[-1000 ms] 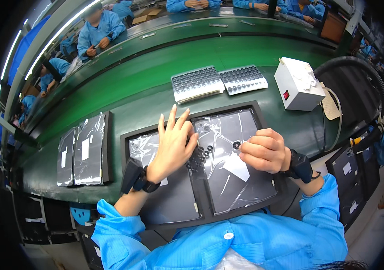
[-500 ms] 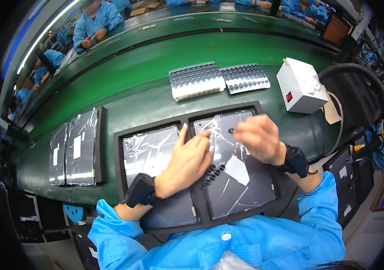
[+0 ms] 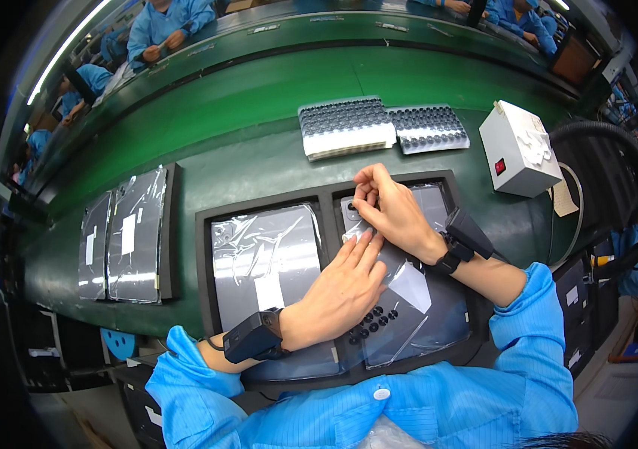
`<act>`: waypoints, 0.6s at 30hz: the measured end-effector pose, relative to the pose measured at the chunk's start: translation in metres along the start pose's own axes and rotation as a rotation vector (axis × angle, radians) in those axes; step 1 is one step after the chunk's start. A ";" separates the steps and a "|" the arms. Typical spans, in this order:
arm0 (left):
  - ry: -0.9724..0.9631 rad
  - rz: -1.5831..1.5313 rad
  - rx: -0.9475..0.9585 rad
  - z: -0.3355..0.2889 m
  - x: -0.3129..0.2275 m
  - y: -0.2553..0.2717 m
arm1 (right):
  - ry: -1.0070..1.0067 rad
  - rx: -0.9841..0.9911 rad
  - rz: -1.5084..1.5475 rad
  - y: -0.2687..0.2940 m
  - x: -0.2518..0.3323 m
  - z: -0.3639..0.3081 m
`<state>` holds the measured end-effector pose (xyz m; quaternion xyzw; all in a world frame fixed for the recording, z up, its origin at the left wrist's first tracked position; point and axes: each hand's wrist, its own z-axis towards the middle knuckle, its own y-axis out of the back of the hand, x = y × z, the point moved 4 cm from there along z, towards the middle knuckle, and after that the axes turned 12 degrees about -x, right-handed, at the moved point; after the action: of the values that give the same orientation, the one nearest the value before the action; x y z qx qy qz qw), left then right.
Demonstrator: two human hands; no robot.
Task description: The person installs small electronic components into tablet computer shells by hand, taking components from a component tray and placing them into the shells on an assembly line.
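The left hand (image 3: 337, 292) lies flat on the right tablet (image 3: 442, 325), gripping nothing, maybe to keep it still in the black tray (image 3: 331, 217). The right hand (image 3: 401, 217) curls at the tablet's far left corner; whether it pinches anything cannot be told. Black dots (image 3: 373, 327) sit nearer, probably for easy reach

The bare left hand (image 3: 337, 290), palm down, has its fingers extended and close together, their tips just beside the bare right hand (image 3: 392, 212), whose fingers curl toward its thumb. Both bare forearms (image 3: 492, 281) angle inward.
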<state>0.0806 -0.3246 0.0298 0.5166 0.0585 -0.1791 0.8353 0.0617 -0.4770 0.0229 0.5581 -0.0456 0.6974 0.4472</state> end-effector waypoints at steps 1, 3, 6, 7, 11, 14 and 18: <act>-0.001 -0.003 0.002 0.000 0.000 0.000 | -0.003 0.002 -0.003 -0.001 -0.001 -0.001; 0.003 -0.021 -0.009 -0.001 0.001 0.001 | 0.073 -0.050 -0.036 -0.003 0.002 -0.002; -0.001 -0.034 -0.021 -0.001 0.001 0.002 | 0.086 -0.058 -0.073 -0.003 0.006 -0.003; -0.006 -0.028 -0.020 -0.001 0.001 0.001 | 0.085 -0.054 -0.074 -0.003 0.003 -0.004; 0.014 -0.020 -0.024 -0.001 0.001 0.002 | 0.185 -0.078 -0.189 -0.006 0.007 -0.004; 0.013 -0.017 -0.027 -0.002 0.000 0.001 | 0.206 -0.071 -0.244 -0.007 0.010 -0.003; 0.006 -0.005 -0.031 -0.002 -0.001 0.000 | 0.256 -0.044 -0.328 -0.007 0.010 -0.002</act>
<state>0.0800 -0.3227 0.0296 0.5038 0.0652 -0.1785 0.8426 0.0648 -0.4659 0.0270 0.4549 0.0881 0.6794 0.5689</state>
